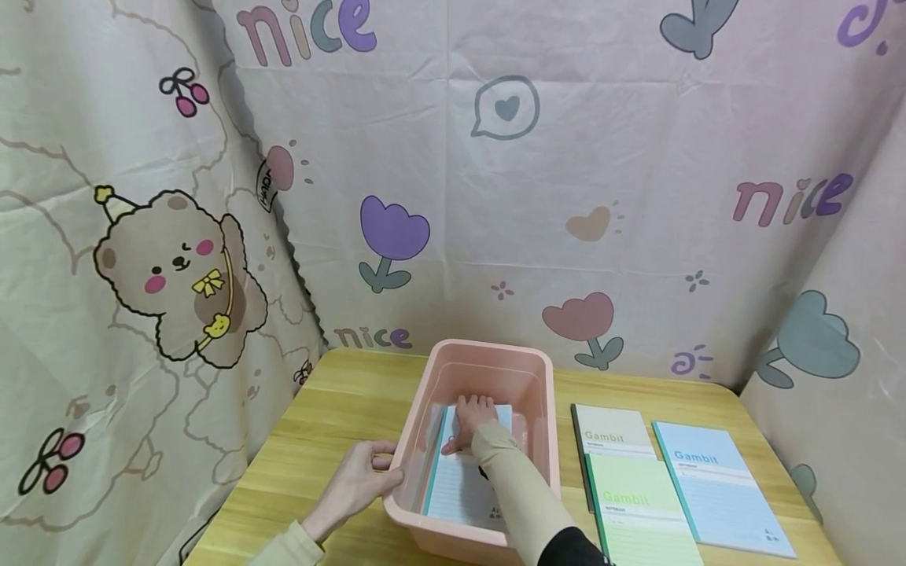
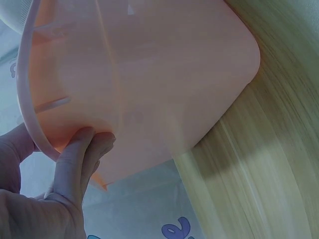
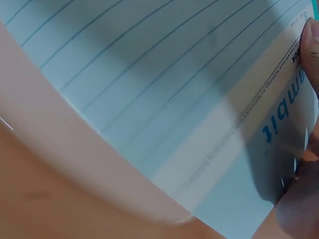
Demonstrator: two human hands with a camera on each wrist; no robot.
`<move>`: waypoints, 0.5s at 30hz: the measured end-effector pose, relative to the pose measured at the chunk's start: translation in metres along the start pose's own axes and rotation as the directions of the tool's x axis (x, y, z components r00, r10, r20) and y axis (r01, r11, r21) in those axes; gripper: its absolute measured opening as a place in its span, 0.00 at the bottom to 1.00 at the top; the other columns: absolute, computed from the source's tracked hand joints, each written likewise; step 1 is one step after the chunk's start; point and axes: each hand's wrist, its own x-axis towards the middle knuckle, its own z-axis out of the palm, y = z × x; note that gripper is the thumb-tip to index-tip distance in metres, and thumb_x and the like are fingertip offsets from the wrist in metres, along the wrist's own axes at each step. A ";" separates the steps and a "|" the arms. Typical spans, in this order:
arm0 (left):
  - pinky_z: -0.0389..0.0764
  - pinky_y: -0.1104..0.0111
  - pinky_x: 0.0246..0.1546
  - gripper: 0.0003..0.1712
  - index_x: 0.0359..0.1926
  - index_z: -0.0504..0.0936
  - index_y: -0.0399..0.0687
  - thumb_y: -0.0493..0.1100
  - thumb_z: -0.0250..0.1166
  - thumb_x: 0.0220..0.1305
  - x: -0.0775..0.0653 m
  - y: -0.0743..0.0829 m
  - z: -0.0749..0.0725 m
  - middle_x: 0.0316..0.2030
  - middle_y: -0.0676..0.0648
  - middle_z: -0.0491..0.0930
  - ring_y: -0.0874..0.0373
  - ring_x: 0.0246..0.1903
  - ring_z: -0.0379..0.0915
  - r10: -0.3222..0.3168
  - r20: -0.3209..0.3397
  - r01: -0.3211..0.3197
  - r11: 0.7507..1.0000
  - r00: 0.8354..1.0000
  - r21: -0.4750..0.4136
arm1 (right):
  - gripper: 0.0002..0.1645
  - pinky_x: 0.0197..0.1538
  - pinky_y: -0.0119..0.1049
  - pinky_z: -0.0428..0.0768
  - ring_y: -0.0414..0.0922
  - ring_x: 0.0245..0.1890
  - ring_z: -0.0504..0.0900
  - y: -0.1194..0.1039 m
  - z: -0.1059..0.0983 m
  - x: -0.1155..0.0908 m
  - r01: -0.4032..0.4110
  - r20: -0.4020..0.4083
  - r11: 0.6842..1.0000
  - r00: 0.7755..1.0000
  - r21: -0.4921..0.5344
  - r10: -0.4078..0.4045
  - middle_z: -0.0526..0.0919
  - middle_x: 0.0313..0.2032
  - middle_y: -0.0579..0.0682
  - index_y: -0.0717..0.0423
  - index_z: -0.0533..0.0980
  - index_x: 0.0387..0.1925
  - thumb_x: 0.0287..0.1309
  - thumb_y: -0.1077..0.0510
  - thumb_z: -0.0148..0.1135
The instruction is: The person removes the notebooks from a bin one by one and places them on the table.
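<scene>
A pink plastic bin (image 1: 488, 363) stands on the wooden table. My left hand (image 1: 357, 481) grips its near left rim, the thumb on one side and the fingers curled on the other; the left wrist view shows these fingers (image 2: 75, 159) against the bin's wall. Inside the bin lies a light blue notebook (image 1: 456, 491) with ruled lines on its cover. My right hand (image 1: 474, 420) reaches into the bin and holds the notebook by its far end. Its thumb (image 3: 311, 50) lies on the printed cover, and other fingers pass over the edge. The forearm hides part of the cover.
Right of the bin lie a grey-white notebook (image 1: 612, 428), a green notebook (image 1: 644, 511) overlapping it, and another blue notebook (image 1: 729, 487). A printed curtain (image 1: 453, 173) hangs behind the table, with more cloth at both sides.
</scene>
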 end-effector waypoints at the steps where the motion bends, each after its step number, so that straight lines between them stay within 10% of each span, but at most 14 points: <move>1: 0.89 0.62 0.37 0.31 0.58 0.70 0.12 0.31 0.60 0.55 0.000 0.000 0.000 0.43 0.23 0.84 0.35 0.42 0.86 -0.001 -0.003 0.001 1.000 1.000 0.000 | 0.59 0.66 0.48 0.72 0.51 0.53 0.75 0.000 -0.002 -0.001 0.003 0.007 1.000 1.000 -0.003 -0.003 0.79 0.50 0.56 0.54 0.71 0.53 0.24 0.23 0.79; 15: 0.89 0.62 0.37 0.31 0.58 0.70 0.13 0.32 0.61 0.55 -0.002 0.002 0.002 0.45 0.21 0.82 0.36 0.43 0.86 -0.030 -0.024 0.030 1.000 0.999 0.010 | 0.61 0.69 0.51 0.69 0.54 0.58 0.74 0.003 -0.004 0.001 -0.033 0.032 0.997 0.999 0.073 0.031 0.78 0.58 0.58 0.58 0.71 0.60 0.38 0.15 0.64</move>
